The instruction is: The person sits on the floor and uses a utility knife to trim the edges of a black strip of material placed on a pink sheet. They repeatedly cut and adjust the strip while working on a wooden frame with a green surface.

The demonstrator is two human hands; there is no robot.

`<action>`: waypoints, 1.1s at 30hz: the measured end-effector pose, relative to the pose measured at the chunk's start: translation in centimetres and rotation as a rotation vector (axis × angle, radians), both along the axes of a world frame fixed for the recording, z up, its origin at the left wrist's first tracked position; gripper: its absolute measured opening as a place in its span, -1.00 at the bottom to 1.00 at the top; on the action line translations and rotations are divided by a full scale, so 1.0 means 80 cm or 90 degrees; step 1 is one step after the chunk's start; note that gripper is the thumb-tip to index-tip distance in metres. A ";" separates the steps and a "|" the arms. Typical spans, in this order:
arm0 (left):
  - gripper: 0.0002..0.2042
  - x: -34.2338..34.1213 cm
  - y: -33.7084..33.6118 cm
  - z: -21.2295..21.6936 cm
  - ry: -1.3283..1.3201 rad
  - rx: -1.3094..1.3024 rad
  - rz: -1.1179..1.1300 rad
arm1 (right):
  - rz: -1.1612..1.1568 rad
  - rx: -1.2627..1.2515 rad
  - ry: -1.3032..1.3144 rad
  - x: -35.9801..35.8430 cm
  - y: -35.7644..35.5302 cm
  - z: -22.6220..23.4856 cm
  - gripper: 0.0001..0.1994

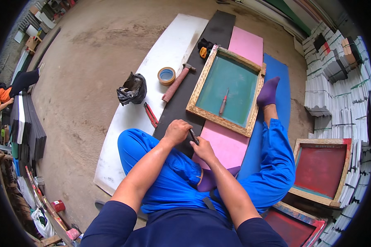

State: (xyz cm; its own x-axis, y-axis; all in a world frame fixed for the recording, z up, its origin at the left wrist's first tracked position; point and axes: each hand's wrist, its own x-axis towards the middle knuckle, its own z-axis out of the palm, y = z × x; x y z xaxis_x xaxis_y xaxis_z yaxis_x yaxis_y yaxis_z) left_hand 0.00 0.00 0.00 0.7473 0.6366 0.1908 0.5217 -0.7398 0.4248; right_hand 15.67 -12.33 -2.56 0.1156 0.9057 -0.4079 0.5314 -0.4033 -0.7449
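Observation:
My left hand (178, 131) is closed around one end of a slim black tool (194, 136) above my lap. The fingers of my right hand (204, 150) close on its other end; its exact kind does not show. Ahead, a wooden frame (198, 87) stretched with teal mesh lies across foam boards by my foot. On the mesh rests a screwdriver (223, 105) with a reddish handle. Nearest my left hand is a red and black tool (151, 115), perhaps a cutter. Beyond it lie a hammer (177, 84) with a wrapped handle and a roll of tape (166, 76).
An open black plastic bag (132, 89) sits on the white board (163, 45). A black and orange item (203, 52) touches the frame's far corner. Red mesh frames (322, 168) and stacked white bundles (342, 90) stand at right. Another person (16, 88) is at far left.

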 end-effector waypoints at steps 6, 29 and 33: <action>-0.86 -0.005 -0.001 -0.006 0.070 -0.022 0.069 | -0.081 -0.147 0.385 0.004 0.006 0.022 -0.74; -0.51 0.043 -0.016 0.007 0.082 0.047 -0.005 | -0.215 -0.140 -0.007 0.103 0.035 0.056 -0.68; -0.54 0.042 -0.015 0.003 0.070 0.035 0.000 | -0.202 -0.164 -0.011 0.108 0.040 0.054 -0.67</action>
State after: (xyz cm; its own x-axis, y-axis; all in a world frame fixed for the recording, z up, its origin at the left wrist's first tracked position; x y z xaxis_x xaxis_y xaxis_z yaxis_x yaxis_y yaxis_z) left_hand 3.39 -1.19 0.26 0.7660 0.6270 0.1421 0.5627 -0.7608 0.3233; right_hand 24.33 -9.10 1.73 0.3812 0.6929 -0.6120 0.3619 -0.7210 -0.5909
